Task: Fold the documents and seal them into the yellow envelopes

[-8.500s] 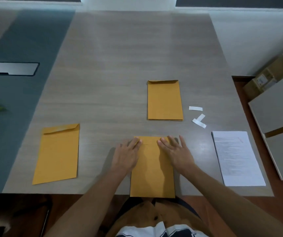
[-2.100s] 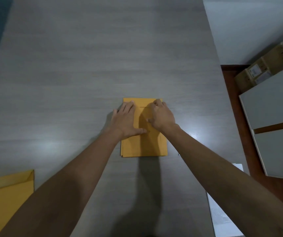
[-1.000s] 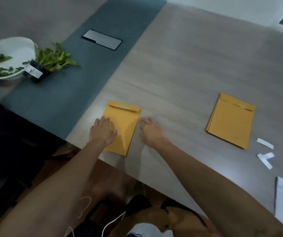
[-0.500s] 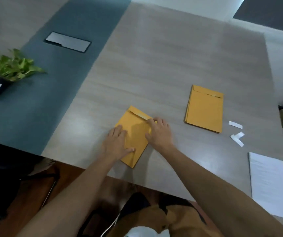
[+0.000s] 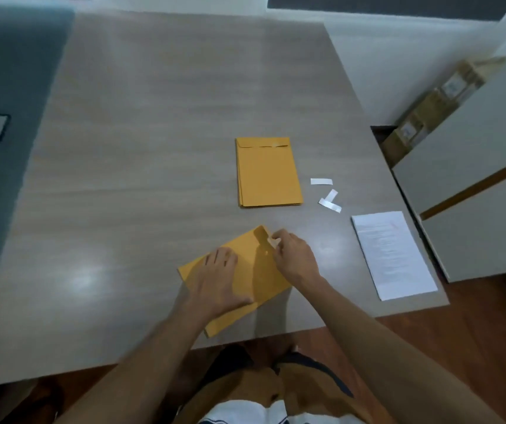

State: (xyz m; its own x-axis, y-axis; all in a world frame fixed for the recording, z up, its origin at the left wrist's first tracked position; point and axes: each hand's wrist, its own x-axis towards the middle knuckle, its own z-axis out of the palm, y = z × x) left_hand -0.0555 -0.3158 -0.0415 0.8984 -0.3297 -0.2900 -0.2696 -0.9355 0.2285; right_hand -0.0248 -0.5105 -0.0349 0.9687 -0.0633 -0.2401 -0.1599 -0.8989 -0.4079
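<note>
A grey wood-grain surface (image 5: 154, 133) carries a white document sheet (image 5: 394, 255) at right, a stack of yellow envelopes (image 5: 268, 172) mid-surface, and a tilted envelope (image 5: 239, 270) near the front edge. The left hand (image 5: 219, 280) lies flat on it, fingers spread; the right hand (image 5: 294, 255) pinches a white strip (image 5: 274, 241) at its flap.

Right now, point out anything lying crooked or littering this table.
The envelope under both hands sits skewed, one corner past the table edge. Three loose white strips lie scattered beside the tidy envelope stack.
</note>
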